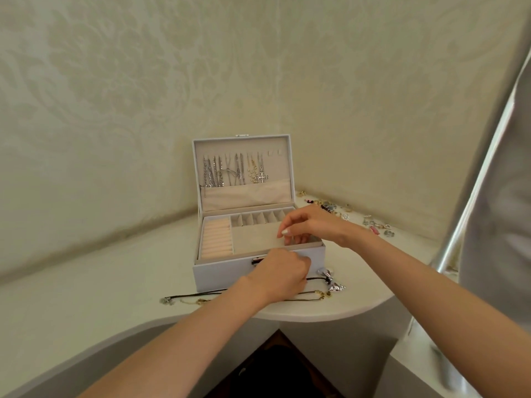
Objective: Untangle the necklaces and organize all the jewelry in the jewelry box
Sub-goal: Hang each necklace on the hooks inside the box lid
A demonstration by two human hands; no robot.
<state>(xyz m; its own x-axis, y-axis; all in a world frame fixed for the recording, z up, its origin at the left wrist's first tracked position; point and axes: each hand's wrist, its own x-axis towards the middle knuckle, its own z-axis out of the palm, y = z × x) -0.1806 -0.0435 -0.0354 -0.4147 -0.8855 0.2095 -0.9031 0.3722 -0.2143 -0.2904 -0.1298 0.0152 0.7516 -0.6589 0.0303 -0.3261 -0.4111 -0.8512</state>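
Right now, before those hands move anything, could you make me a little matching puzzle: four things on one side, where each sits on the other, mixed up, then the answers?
Things
1. silver chains
2. peach ring rolls
3. black cord necklace
4. loose jewelry pile

Places
A. on the table, in front of the jewelry box
B. left part of the box's tray
C. hanging inside the raised lid
D. on the table, right of the box

Pairs: 1-C, 2-B, 3-A, 4-D
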